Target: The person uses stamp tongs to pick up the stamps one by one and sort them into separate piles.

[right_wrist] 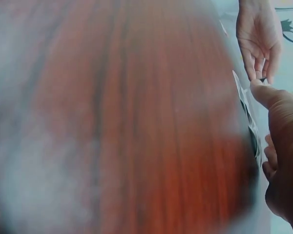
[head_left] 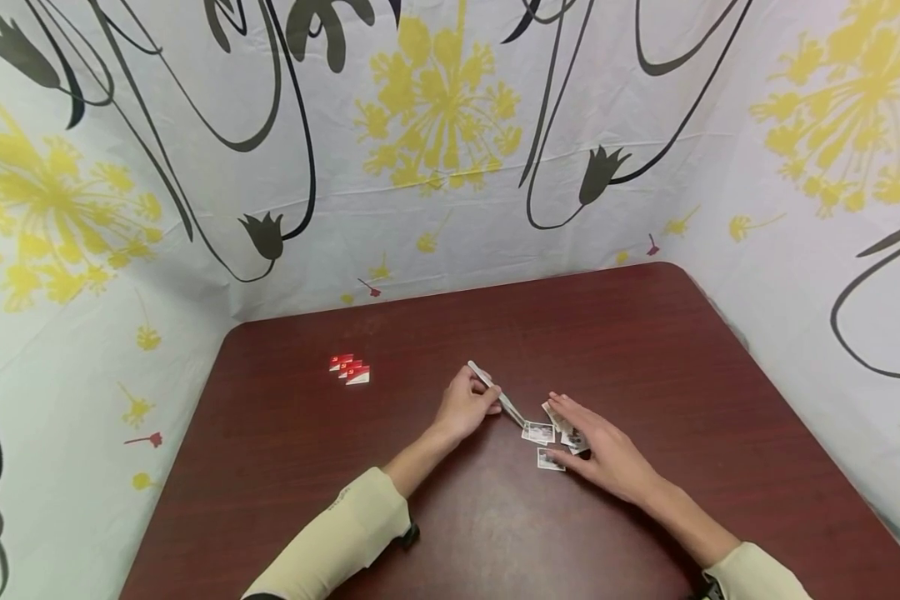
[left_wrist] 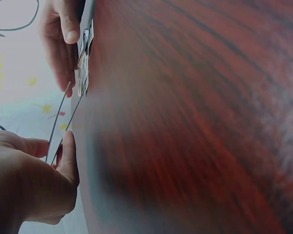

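In the head view, the left grip [head_left: 465,407] pinched tweezers [head_left: 504,402] whose tips reached forward and right of it, to the small grey-and-white slips [head_left: 540,432]. The right grip [head_left: 606,448], fingers extended and not clenched, lay over part of that group. The slips overlapped, so pulling one could well have dragged its neighbours. Red-and-white slips [head_left: 350,370] lay well apart, beyond the left grip and to its left, on the worktop [head_left: 435,350]; the right grip itself stood in the way, covering several grey-and-white slips.

In the left wrist view, the tweezers' tips stood apart beyond the left grip, so a slip could have been missed if they closed above its edge.

In the right wrist view, the slips lay beside the right grip, nearly edge-on; whether its fingers pressed them was hard to tell.
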A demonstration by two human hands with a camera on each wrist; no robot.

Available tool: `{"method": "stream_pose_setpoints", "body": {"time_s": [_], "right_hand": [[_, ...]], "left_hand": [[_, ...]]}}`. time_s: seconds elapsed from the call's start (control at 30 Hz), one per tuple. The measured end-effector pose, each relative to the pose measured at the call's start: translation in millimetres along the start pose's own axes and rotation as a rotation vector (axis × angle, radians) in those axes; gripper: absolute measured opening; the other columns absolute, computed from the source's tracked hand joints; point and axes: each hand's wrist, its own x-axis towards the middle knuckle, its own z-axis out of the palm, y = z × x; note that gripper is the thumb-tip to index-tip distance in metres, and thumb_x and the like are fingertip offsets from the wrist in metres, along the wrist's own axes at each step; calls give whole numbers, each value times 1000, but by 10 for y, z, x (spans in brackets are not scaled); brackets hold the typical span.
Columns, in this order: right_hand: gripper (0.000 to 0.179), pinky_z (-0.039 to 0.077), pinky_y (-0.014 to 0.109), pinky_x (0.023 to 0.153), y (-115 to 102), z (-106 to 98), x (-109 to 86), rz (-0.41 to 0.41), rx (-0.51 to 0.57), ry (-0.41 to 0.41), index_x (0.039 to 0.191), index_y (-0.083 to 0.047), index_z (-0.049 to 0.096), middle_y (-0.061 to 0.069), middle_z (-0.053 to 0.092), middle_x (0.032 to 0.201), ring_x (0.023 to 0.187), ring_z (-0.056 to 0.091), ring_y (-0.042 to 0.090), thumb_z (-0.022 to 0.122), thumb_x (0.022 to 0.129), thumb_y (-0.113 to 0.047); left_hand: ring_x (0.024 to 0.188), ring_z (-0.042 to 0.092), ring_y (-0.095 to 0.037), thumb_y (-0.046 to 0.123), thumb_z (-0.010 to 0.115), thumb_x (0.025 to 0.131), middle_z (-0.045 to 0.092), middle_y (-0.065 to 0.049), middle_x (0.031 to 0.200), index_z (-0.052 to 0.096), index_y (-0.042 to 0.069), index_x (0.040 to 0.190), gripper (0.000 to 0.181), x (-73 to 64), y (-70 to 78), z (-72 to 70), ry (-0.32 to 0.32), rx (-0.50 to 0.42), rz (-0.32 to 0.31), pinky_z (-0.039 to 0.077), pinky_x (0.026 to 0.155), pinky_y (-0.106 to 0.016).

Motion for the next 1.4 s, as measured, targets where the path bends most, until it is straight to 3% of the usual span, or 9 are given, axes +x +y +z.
{"method": "stream_pose_setpoints", "body": {"time_s": [0.13, 0.23, 0.73, 1.4], "right_hand": [[76, 33, 12, 121, 42, -2, 3, -26, 105, 29, 150, -4, 58, 15, 58, 154, 140, 54, 41, 93, 85, -22], [72, 27, 5, 118, 74, 3, 6, -41, 160, 34, 148, -4, 61, 16, 60, 151, 139, 56, 40, 93, 84, -17], [49, 35, 30, 127, 123, 65, -16, -48, 150, -5, 132, -4, 74, 13, 65, 145, 137, 57, 40, 89, 87, -17], [49, 35, 31, 127, 127, 83, -31, -38, 135, -1, 132, -5, 74, 11, 64, 146, 138, 56, 40, 89, 88, -20]], "left_hand": [[77, 78, -31, 0, 72, 98, 72, -9, 88, 58, -7, 117, 25, -7, -9, 4, -4, 1, -7, 70, 72, -34], [79, 78, -33, 0, 72, 98, 72, -9, 87, 58, -8, 118, 26, -5, -10, 9, -6, 5, -7, 70, 72, -34], [73, 77, -24, 1, 74, 98, 72, -11, 88, 59, -4, 114, 23, -17, -20, 41, -12, 2, -11, 70, 71, -33], [73, 77, -26, -4, 73, 97, 73, -10, 87, 58, -8, 117, 25, 23, -53, 83, -33, 21, -6, 69, 69, -29]]}}
